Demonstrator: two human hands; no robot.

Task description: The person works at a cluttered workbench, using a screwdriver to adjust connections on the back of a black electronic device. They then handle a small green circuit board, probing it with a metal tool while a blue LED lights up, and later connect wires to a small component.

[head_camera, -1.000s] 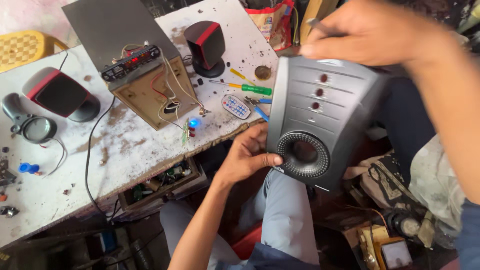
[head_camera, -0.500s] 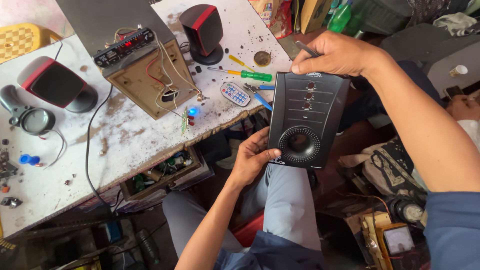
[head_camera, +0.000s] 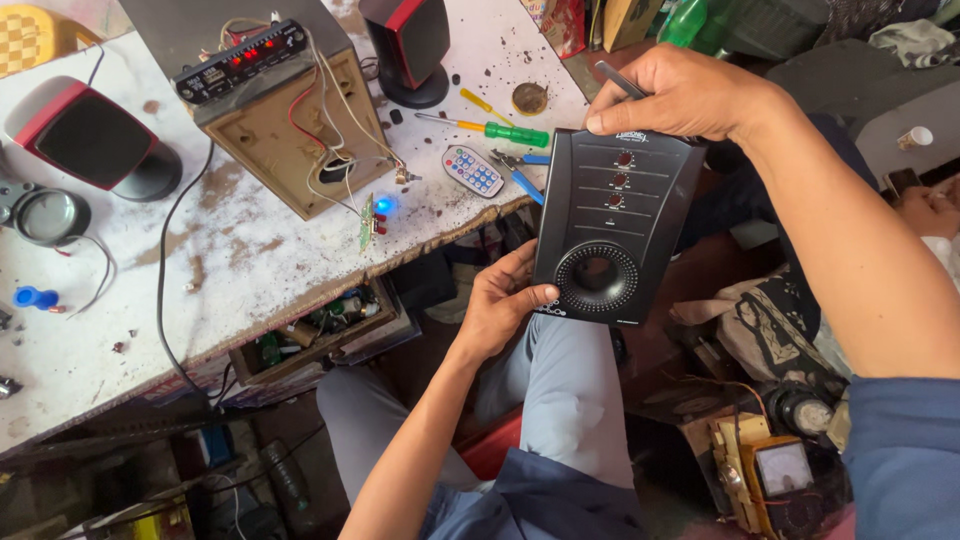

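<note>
Speaker front panel (head_camera: pixel 612 225), black, with three small red knobs in a column and a round grille ring low on its face, sits between the person's two hands above their lap. Left hand (head_camera: pixel 500 305) grips the panel's lower left corner, thumb laid across the face just beside the grille ring and fingers curled behind the edge. Right hand (head_camera: pixel 672 95) clasps the panel's top edge from above, fingers folded over the upper left corner; a thin dark tool (head_camera: pixel 622 80) pokes out between those fingers, though how it is pinched cannot be made out. The panel stands nearly upright, its face turned toward the camera and tilted slightly to one side.

Just left of the right hand, on the edge of the scarred white workbench (head_camera: pixel 250 270), lie a green-handled screwdriver (head_camera: pixel 500 130), blue-handled pliers (head_camera: pixel 520 172) and a small white remote control (head_camera: pixel 472 170). Farther out from the left hand, a small circuit board with a glowing blue light (head_camera: pixel 378 210) hangs on wires from an open beige speaker cabinet (head_camera: pixel 290 130), whose strip of red-lit controls (head_camera: pixel 240 60) rests on top. Beyond that stand two red-and-black satellite speakers (head_camera: pixel 85 135), one at the far side of the bench and one near the back. Below the right forearm, on the floor, sits a yellow meter (head_camera: pixel 775 470).
</note>
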